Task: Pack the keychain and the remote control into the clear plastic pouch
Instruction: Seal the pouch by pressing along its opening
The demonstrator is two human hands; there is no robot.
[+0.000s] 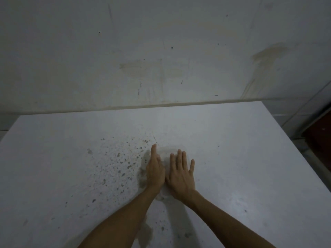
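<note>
My left hand (155, 171) and my right hand (181, 175) rest side by side on the white table (232, 158), near its middle. The right hand lies flat, palm down, with its fingers spread. The left hand stands more on its edge, fingers straight and together, touching the right hand at the thumb side. Neither hand holds anything. No keychain, remote control or clear pouch can be made out. A faint pale patch (167, 152) shows just beyond the fingertips, and I cannot tell what it is.
Dark specks and stains (118, 160) spread over the table left of the hands. A stained white wall (161, 59) rises right behind the table's far edge. The table's right edge drops to a dark floor (320, 138).
</note>
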